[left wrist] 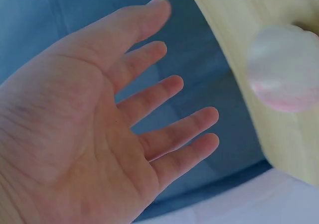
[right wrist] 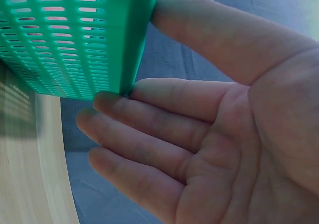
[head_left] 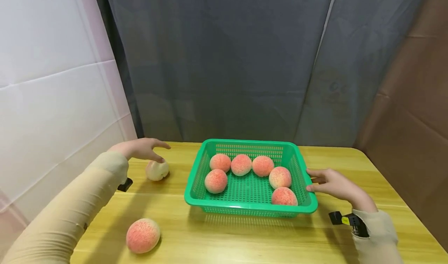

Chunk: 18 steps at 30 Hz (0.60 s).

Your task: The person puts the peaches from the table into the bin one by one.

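Observation:
My left hand (head_left: 143, 149) is held over the far left of the table, fingers extended. A pale, cream-coloured peach (head_left: 156, 171) sits just below it; in the left wrist view the palm is bare and that peach (left wrist: 285, 68) lies apart from the fingertips. At the right end of a green plastic basket (head_left: 245, 206), my right hand (head_left: 337, 185) touches the rim with its thumb and fingertips, the fingers fairly straight. Inside the basket, several pink peaches (head_left: 241, 165) lie along the back and both sides. Another pink peach (head_left: 143, 236) rests on the table at the front left.
The wooden table (head_left: 245, 240) ends at a dark grey curtain (head_left: 224, 69) behind the basket. White cloth (head_left: 59, 93) hangs on the left and brown cloth (head_left: 416, 100) on the right.

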{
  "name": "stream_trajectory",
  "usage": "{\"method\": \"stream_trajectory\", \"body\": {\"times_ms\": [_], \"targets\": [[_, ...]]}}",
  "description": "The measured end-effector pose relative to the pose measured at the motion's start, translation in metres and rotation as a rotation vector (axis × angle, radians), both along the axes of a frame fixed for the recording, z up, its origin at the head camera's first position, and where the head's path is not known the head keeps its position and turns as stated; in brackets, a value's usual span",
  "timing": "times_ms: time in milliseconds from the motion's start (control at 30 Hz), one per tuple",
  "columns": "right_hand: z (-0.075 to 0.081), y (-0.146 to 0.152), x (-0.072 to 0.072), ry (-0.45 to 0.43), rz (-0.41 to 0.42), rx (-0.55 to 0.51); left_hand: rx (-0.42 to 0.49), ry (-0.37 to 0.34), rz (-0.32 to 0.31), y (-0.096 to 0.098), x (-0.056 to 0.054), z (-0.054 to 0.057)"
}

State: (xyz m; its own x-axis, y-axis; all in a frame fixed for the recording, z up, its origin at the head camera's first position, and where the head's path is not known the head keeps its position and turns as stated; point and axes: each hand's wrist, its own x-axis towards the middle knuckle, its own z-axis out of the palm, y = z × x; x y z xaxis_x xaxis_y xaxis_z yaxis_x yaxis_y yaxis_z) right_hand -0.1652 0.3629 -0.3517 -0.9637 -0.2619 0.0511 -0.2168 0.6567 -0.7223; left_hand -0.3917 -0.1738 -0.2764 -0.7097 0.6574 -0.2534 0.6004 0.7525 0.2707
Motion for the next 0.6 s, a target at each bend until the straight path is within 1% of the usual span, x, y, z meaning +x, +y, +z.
{"method": "stream_trajectory", "body": {"times_ms": [133, 233, 300, 367, 500, 600], "targets": [[-0.001, 0.001, 0.0, -0.001, 0.011, -0.012, 0.043, -0.053, 0.042, -0.012, -0.013, -0.018], [-0.003, 0.001, -0.001, -0.014, 0.025, -0.027, 0.066, -0.126, 0.085, -0.018, -0.02, -0.032], [-0.004, 0.001, -0.002, -0.019, 0.027, -0.033, 0.072, -0.168, 0.106, -0.02, -0.025, -0.038], [-0.004, 0.001, -0.003, -0.018, 0.028, -0.036, 0.075, -0.202, 0.124, -0.021, -0.03, -0.043], [-0.004, 0.004, -0.004, -0.01, 0.024, -0.041, 0.085, -0.256, 0.152, -0.023, -0.038, -0.048], [-0.003, 0.005, -0.004, -0.014, 0.02, -0.047, 0.073, -0.285, 0.169, -0.025, -0.042, -0.053]]}}
